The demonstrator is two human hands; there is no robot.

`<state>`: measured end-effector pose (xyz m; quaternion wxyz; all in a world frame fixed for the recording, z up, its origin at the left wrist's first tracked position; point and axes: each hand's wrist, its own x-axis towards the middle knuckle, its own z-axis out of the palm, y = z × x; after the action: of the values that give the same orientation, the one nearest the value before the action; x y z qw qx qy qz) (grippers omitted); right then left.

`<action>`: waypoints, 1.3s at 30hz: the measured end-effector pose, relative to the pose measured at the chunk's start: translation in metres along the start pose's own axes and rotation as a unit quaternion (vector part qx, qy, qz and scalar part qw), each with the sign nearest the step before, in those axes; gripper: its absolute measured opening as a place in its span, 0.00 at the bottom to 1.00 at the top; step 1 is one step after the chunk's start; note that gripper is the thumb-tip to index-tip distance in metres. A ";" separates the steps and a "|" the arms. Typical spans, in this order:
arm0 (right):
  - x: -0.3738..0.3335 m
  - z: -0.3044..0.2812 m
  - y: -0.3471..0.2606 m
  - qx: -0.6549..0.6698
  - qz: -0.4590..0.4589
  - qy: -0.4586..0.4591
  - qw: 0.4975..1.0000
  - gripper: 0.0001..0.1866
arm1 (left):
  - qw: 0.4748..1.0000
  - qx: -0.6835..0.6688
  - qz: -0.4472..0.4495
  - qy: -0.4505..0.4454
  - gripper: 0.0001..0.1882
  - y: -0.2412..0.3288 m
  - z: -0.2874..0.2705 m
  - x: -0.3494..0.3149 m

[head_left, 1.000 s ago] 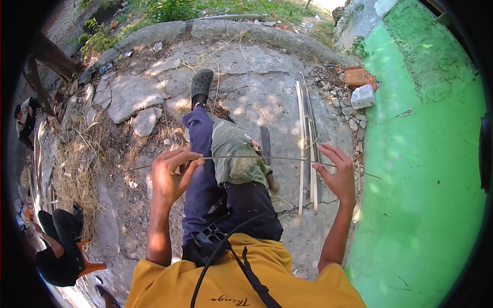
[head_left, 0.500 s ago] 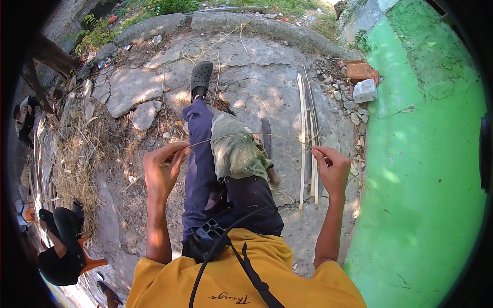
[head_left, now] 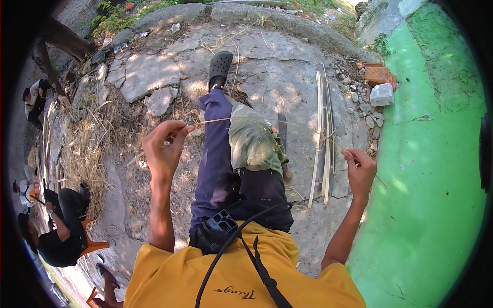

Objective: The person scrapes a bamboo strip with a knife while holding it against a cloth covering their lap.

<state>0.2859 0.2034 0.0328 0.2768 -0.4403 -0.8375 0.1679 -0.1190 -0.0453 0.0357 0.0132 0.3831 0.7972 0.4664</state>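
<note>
As left hand (head_left: 163,146) and right hand (head_left: 362,172) were parted, more thin strip (head_left: 213,121), pinched by both, is bowed above the knee cloth (head_left: 254,143).

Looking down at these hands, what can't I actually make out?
Head view: the gripped parts of the thin strip, covered by the left hand and right hand.
Head view: the strip's course near the right hand, too thin and faint.
Head view: the dark flat piece's lower end, hidden by the greenish cloth.
Head view: whoever owns the lower-left leg, cut off by the edge.
</note>
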 end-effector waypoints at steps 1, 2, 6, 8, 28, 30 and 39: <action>-0.001 0.002 -0.001 -0.003 0.017 0.007 1.000 0.09 | 1.000 -0.003 0.011 0.011 0.09 -0.004 0.004 0.000; -0.002 0.005 -0.003 -0.006 0.033 0.015 0.999 0.09 | 1.000 0.002 0.009 0.015 0.09 -0.004 0.006 0.002; -0.002 0.002 0.009 -0.015 0.079 0.031 0.996 0.11 | 0.993 0.075 0.091 0.029 0.12 -0.002 0.002 0.012; -0.004 -0.001 0.019 -0.005 0.077 0.037 0.996 0.12 | 0.960 0.190 0.197 0.050 0.16 -0.016 -0.006 0.017; 0.010 0.068 -0.017 0.054 0.089 0.107 0.989 0.13 | 0.959 0.240 0.027 0.147 0.26 -0.082 0.043 0.050; 0.014 0.073 -0.029 0.050 0.059 0.081 0.994 0.13 | 0.961 0.247 -0.021 0.124 0.32 -0.088 0.048 0.063; 0.001 0.087 -0.061 0.113 0.081 0.087 0.986 0.13 | 0.967 0.189 -0.161 0.064 0.44 -0.091 0.074 0.094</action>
<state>0.1925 0.1666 -0.0037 0.3825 -0.4854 -0.7471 0.2447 -0.2123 0.0425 -0.0432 -0.0351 0.2146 0.9212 0.3226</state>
